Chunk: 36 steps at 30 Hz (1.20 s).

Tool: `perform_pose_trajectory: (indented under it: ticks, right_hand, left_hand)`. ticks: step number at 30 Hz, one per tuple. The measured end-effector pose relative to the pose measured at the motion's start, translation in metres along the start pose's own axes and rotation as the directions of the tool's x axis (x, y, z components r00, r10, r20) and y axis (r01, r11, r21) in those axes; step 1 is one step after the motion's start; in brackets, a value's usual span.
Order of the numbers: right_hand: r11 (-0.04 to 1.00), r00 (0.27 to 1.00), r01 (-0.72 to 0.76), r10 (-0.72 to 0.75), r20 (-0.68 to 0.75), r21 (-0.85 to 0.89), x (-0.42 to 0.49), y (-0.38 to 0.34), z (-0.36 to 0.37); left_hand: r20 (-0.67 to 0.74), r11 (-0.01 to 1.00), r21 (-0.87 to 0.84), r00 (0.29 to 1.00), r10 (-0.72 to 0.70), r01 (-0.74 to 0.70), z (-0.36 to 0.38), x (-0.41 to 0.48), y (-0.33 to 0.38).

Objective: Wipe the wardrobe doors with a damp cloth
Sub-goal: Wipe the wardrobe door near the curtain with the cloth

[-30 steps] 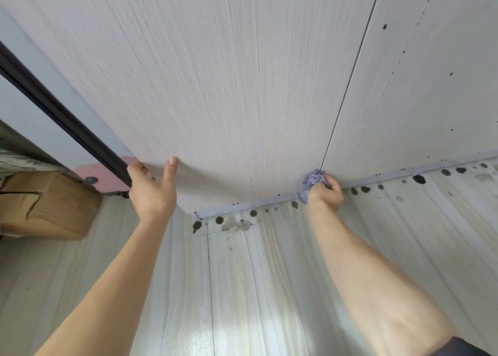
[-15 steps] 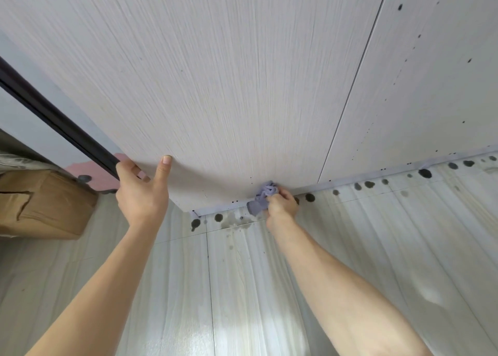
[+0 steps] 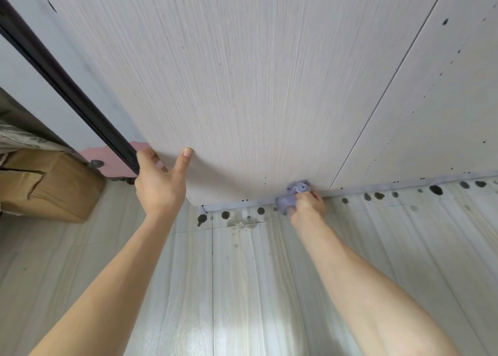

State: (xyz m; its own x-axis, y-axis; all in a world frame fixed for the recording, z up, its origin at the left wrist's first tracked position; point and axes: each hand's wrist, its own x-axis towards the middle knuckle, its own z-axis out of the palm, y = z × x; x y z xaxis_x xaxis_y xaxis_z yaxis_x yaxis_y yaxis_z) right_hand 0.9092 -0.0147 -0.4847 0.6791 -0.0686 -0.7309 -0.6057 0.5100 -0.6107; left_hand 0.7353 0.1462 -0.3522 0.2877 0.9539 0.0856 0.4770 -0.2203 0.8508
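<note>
A room in a home, probably a bedroom: tall pale wood-grain wardrobe doors [image 3: 256, 86] meet a glossy tiled floor [image 3: 242, 288] spotted with dark stains [image 3: 435, 190] just below them, and a cardboard box [image 3: 48, 183] sits left of the doors beyond a dark frame [image 3: 67, 86]

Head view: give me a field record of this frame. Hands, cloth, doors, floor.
left hand: grips the free edge of the left door, thumb on its front face
right hand: holds the bunched cloth against the left door's bottom edge
right door: untouched, small dark specks on it
floor: pale tiles, dark spots along the wardrobe base
box: cardboard, on the floor at far left
</note>
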Motion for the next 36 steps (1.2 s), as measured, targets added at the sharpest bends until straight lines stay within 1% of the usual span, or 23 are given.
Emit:
perform_pose_trajectory:
  ticks: [2, 5, 6, 8, 10, 12, 14, 17, 21, 24, 27, 28, 31, 33, 34, 36]
  right_hand:
    - [0.995, 0.995, -0.088, 0.09, 0.044, -0.038, -0.018, 0.021, 0.007]
    - [0.983, 0.988, -0.095, 0.112, 0.103, -0.16, -0.032, 0.027, 0.008]
    - [0.982, 0.99, -0.071, 0.091, 0.112, -0.174, -0.033, 0.02, 0.007]
    - [0.991, 0.995, 0.03, -0.017, 0.095, -0.133, -0.028, -0.001, 0.003]
    - [0.993, 0.994, 0.103, -0.101, 0.029, -0.06, -0.018, -0.027, -0.002]
    - [0.988, 0.988, 0.153, -0.153, -0.01, -0.022, -0.017, -0.048, -0.004]
    - [0.986, 0.986, 0.164, -0.164, -0.027, 0.0, -0.024, -0.052, 0.0]
    - [0.995, 0.994, 0.101, -0.1, 0.045, -0.014, -0.043, -0.015, 0.016]
    - [0.985, 0.982, 0.031, 0.002, 0.189, -0.172, -0.07, 0.057, 0.039]
    - [0.965, 0.981, 0.033, 0.018, 0.191, -0.262, -0.078, 0.079, 0.049]
    - [0.953, 0.979, 0.123, -0.071, 0.189, -0.276, -0.064, 0.063, 0.04]
    - [0.952, 0.98, 0.153, -0.113, 0.161, -0.264, -0.059, 0.051, 0.035]
    - [0.975, 0.975, 0.2, -0.188, 0.115, -0.1, -0.042, 0.013, 0.019]
    - [0.984, 0.976, 0.177, -0.171, 0.137, -0.03, -0.048, -0.003, 0.012]
    - [0.986, 0.975, 0.161, -0.153, 0.162, -0.041, -0.054, -0.005, 0.009]
    - [0.969, 0.973, 0.158, -0.12, 0.199, -0.189, -0.06, -0.002, 0.006]
  left_hand:
    - [0.01, 1.0, 0.013, 1.0, 0.004, -0.004, -0.002, 0.001, 0.0]
    - [0.023, 1.0, 0.024, 1.0, 0.005, -0.006, -0.004, 0.003, 0.001]
    - [0.026, 1.0, 0.026, 1.0, 0.004, -0.005, -0.004, 0.003, 0.001]
    - [0.019, 1.0, 0.028, 1.0, 0.003, -0.003, -0.004, 0.003, 0.0]
    - [0.016, 1.0, 0.029, 1.0, 0.002, -0.002, -0.003, 0.003, 0.0]
    - [0.02, 0.999, 0.031, 1.0, -0.007, 0.006, -0.001, 0.002, 0.0]
    - [0.018, 0.999, 0.038, 1.0, -0.01, 0.009, -0.001, 0.002, -0.001]
    - [0.026, 0.999, 0.041, 1.0, -0.004, 0.003, -0.001, 0.003, -0.003]
    - [0.063, 0.999, 0.038, 0.998, 0.014, -0.016, -0.005, 0.005, -0.004]
    - [0.107, 0.998, 0.02, 0.993, 0.051, -0.053, -0.009, 0.004, -0.007]
    - [0.123, 0.998, -0.011, 0.991, 0.061, -0.06, -0.013, 0.005, -0.01]
    - [0.113, 0.998, -0.02, 0.992, 0.056, -0.054, -0.013, 0.007, -0.011]
    - [0.086, 0.998, -0.037, 0.995, 0.046, -0.043, -0.014, 0.012, -0.016]
    - [0.075, 0.998, -0.044, 0.996, 0.054, -0.05, -0.013, 0.013, -0.018]
    - [0.074, 0.998, -0.043, 0.996, 0.057, -0.054, -0.014, 0.013, -0.018]
    - [0.067, 0.998, -0.038, 0.996, 0.058, -0.056, -0.014, 0.015, -0.02]
